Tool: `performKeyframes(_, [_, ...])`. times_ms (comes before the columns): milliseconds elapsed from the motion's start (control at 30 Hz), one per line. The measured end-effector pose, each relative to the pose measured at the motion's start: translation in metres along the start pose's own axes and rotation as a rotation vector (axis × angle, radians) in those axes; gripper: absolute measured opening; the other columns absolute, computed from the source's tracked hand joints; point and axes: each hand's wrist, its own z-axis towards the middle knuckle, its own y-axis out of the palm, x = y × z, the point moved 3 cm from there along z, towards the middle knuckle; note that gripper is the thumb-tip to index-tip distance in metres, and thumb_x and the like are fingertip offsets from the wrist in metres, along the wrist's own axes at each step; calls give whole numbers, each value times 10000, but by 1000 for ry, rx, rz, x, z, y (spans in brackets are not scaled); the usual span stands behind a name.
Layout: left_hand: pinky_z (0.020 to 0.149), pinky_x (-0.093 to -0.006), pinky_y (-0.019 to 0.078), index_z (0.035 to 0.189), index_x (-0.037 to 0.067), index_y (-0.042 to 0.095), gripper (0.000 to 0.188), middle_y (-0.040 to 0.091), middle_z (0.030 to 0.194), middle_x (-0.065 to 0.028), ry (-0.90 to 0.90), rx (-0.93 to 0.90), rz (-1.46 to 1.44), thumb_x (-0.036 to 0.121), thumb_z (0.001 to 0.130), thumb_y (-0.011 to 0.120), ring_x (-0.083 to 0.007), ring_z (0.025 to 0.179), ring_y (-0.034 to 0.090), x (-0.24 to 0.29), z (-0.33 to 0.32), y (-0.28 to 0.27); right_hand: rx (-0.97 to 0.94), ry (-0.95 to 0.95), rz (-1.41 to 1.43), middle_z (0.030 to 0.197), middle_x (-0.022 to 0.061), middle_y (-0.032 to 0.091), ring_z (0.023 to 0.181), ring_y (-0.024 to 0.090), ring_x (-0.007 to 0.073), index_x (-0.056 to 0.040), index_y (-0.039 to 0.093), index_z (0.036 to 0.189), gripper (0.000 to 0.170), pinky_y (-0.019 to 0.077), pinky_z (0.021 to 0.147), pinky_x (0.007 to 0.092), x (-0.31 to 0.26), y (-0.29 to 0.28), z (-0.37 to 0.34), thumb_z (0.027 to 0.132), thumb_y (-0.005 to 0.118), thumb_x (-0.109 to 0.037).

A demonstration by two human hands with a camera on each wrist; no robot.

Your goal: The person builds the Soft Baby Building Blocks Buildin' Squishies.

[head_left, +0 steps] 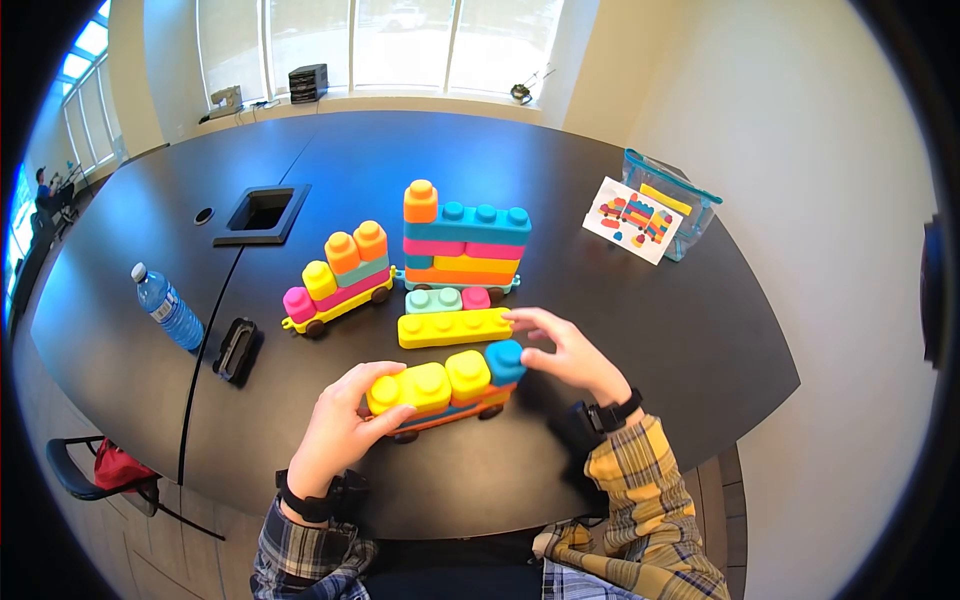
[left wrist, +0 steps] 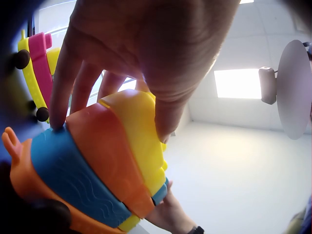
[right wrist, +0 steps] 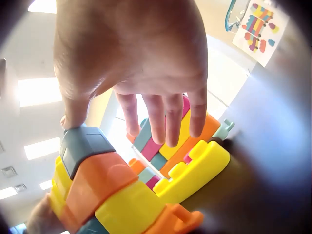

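My left hand (head_left: pixel 347 412) grips the near toy train car (left wrist: pixel 97 146) at its left end, thumb on one side of a yellow block (head_left: pixel 425 384) and fingers reaching over the other. This car has an orange wheeled base, blue, orange and yellow layers, and a blue block (head_left: pixel 505 362) at its top right. At that blue block rests the thumb of my right hand (head_left: pixel 568 355); its other fingers extend loosely over the right end of a long yellow block (right wrist: pixel 197 170). Beyond lie a light teal block (head_left: pixel 432 300) and a small pink block (head_left: pixel 475 297).
A tall block car (head_left: pixel 465 250) and a lower yellow-based car (head_left: pixel 345 290) stand linked farther back. At left are a water bottle (head_left: pixel 168 305) and a black case (head_left: pixel 236 350). A picture card (head_left: pixel 632 220) leans on a clear pouch (head_left: pixel 690 215) at back right.
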Motion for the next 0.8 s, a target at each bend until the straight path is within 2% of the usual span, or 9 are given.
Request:
performKeyframes(67, [860,-358,641,1303,67,661,442,701,1200,-125,-22,9,11,168,899,812,-273,1086,715,-3,0,0,-45,-43,-60,1451,106,618,1332,580,255,-54,590,1451,743,448,1117,422,3,-5,12,965,683,-608])
performKeyframes(133, [752,-287,604,1328,70,654,460,712,1196,-92,47,29,10,148,898,795,-189,1024,702,-8,1,1,-93,-67,-47,1444,99,625,1336,576,255,-56,599,1443,734,444,1119,421,11,-5,20,974,665,-617])
performKeyframes(233, [766,-293,604,1336,69,649,470,713,1192,-94,57,0,11,152,900,803,-192,1026,703,-5,3,0,-6,20,267,1396,102,659,1299,605,248,-48,619,1413,645,464,1096,405,20,-3,27,979,706,-518])
performKeyframes(333, [802,-301,603,1343,62,641,476,708,1195,-102,34,-79,-47,155,906,806,-190,1042,697,-8,7,-2,237,-83,-346,1283,168,701,1181,684,294,-11,637,1348,489,535,1017,417,24,5,35,926,780,-214])
performKeyframes(433, [851,-310,599,1351,53,632,480,703,1198,-107,-8,-151,-110,155,914,802,-186,1062,692,-8,9,-4,161,49,-497,1237,190,705,1149,691,331,4,655,1299,445,540,1004,427,43,11,40,921,775,-196])
performKeyframes(600, [897,-325,596,1358,49,624,487,691,1229,-100,18,-202,-120,145,915,802,-186,1090,686,-12,13,-9,174,61,-381,1154,196,706,1049,679,388,-6,657,1202,362,547,946,435,38,11,37,915,766,-197])
performKeyframes(700, [913,-329,595,1352,49,627,477,684,1261,-100,23,-230,-119,134,915,798,-196,1113,682,-11,15,-9,210,2,-321,1104,168,711,975,693,338,-13,644,1186,333,556,899,409,18,9,28,926,757,-189])
performKeyframes(767, [921,-329,595,1346,48,630,466,680,1278,-100,33,-229,-104,127,917,794,-204,1126,681,-11,14,-9,304,27,-130,1063,130,704,934,693,243,-14,635,1168,309,554,873,353,5,6,19,941,749,-190])
performKeyframes(800, [928,-334,595,1369,51,614,500,681,1281,-105,46,-227,-63,118,908,796,-214,1142,680,-11,13,-8,313,69,-53,1059,80,695,943,667,142,-15,626,1176,286,540,872,294,-1,4,13,965,738,-172])
